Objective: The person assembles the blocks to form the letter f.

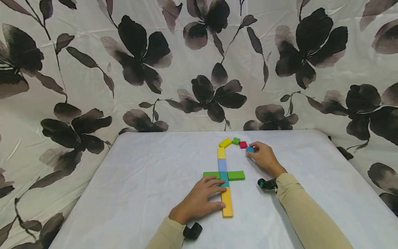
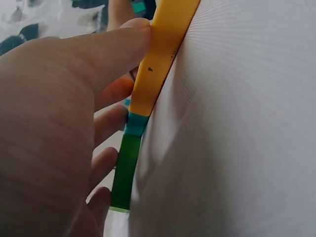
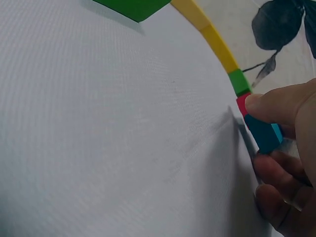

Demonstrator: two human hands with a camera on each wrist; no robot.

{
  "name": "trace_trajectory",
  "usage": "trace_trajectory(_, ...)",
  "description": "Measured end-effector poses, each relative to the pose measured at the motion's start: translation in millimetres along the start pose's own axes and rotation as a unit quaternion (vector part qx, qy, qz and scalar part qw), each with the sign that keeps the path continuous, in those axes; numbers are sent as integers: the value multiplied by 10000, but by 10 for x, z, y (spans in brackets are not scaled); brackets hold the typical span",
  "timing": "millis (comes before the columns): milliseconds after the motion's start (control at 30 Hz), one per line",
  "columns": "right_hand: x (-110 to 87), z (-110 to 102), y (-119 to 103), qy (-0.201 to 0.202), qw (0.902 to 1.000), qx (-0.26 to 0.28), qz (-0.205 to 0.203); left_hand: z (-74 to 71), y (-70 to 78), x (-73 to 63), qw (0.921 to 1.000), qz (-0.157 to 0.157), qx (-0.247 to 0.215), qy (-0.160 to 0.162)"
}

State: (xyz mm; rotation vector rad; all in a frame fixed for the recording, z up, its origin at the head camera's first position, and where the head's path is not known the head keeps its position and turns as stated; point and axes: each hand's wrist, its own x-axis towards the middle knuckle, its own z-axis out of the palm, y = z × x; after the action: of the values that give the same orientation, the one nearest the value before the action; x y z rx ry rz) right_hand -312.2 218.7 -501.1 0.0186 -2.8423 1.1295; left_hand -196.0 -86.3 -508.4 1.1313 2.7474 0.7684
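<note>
Coloured blocks form a cane-like line with a crossbar in the head view. My right hand (image 1: 264, 157) pinches a blue block (image 1: 249, 149) between thumb and fingers, at the end of the curved top. Beside it sit a red block (image 1: 243, 145), a small green block (image 1: 236, 141) and a slanted yellow block (image 1: 225, 142). My left hand (image 1: 202, 199) lies along the lower stem, fingers extended over the teal block (image 1: 224, 174) and thumb against the long orange block (image 1: 228, 209). Its fingertips partly cover the left green block (image 1: 209, 173).
Above the teal block, the stem has a light blue block (image 1: 222, 165) and a yellow block (image 1: 221, 153). Another green block (image 1: 236, 175) extends right. Everything lies on a white-covered table (image 1: 140, 173), with a floral cloth (image 1: 205, 93) behind it.
</note>
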Motion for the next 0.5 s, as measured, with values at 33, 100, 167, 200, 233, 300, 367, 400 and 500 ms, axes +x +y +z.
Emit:
trace_trajectory(33,9,8,-4,4,10000,-55,-19,-2,5,-5,10000,28,39,23)
trace_trajectory(100,24,23,-6,19,9999,-169,-33,-2,11,-12,9999,98,120,71)
trace_trajectory(167,31,34,-3,23,9995,-298,-85,-3,18,-17,9996,170,193,117)
trace_trajectory(200,34,39,-3,31,9994,-344,-98,-2,20,-19,9995,187,216,134)
trace_trajectory(233,34,42,-2,37,9992,-382,-108,-2,21,-20,9994,195,233,146)
trace_trajectory(300,33,49,1,45,9989,-437,-136,1,22,-20,9994,189,255,140)
trace_trajectory(367,32,54,3,42,9987,-486,-149,3,22,-20,9995,161,243,118)
trace_trajectory(400,34,55,5,35,9986,-508,-138,4,21,-20,9995,151,235,110)
trace_trajectory(500,43,59,3,39,9980,-611,-161,-2,18,-26,9996,161,203,139)
